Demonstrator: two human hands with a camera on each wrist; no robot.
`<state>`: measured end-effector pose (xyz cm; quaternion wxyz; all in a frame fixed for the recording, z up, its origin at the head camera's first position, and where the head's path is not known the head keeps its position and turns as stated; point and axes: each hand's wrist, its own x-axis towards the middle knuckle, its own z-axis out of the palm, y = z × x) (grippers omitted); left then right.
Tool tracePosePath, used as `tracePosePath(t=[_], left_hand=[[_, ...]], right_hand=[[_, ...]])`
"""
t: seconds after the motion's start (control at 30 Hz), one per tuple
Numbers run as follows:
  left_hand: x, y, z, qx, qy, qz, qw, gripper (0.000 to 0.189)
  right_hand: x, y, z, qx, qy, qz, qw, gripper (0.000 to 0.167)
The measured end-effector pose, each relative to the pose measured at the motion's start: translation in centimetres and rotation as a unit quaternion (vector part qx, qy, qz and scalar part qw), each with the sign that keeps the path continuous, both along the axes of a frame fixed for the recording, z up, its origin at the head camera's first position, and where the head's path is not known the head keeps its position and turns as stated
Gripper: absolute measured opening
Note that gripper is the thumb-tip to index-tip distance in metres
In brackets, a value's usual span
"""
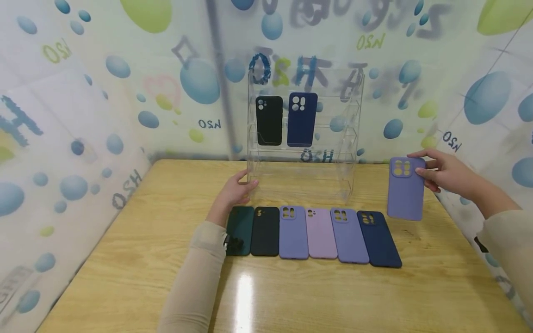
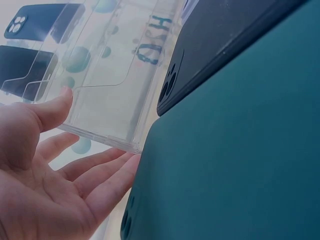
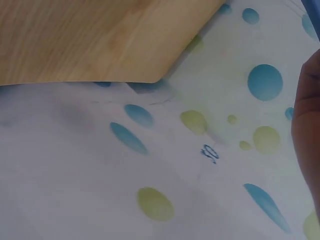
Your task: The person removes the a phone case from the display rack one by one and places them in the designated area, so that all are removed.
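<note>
My right hand [image 1: 443, 171] holds a light purple phone case [image 1: 405, 196] upright by its top right edge, at the right of the table. It has a camera block with several cutouts. My left hand [image 1: 235, 189] holds the lower left side of a clear plastic display rack [image 1: 301, 171]; in the left wrist view the thumb lies at the front and the long fingers [image 2: 102, 172] reach along its edge. A black phone case [image 1: 269, 122] and a dark blue one [image 1: 301, 120] stand side by side on an upper tier.
Before the rack lies a row of phone cases: dark green [image 1: 243, 226], black [image 1: 265, 236], purple [image 1: 294, 238], pink [image 1: 322, 238], another purple [image 1: 351, 240] and navy [image 1: 381, 245]. The wooden table [image 1: 137, 259] meets patterned walls at the back and sides.
</note>
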<state>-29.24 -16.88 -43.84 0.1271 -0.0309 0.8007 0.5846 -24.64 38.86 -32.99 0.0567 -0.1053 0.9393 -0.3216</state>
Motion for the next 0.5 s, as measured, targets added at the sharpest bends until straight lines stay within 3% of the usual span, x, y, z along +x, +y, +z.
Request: tracePosePath(t=[0.5], left_hand=[[-0.1, 0.0, -0.2, 0.003, 0.003, 0.002, 1.0, 0.069]], right_hand=[[1.0, 2.2, -4.2, -0.013, -0.102, 0.021, 0.9945, 0.046]])
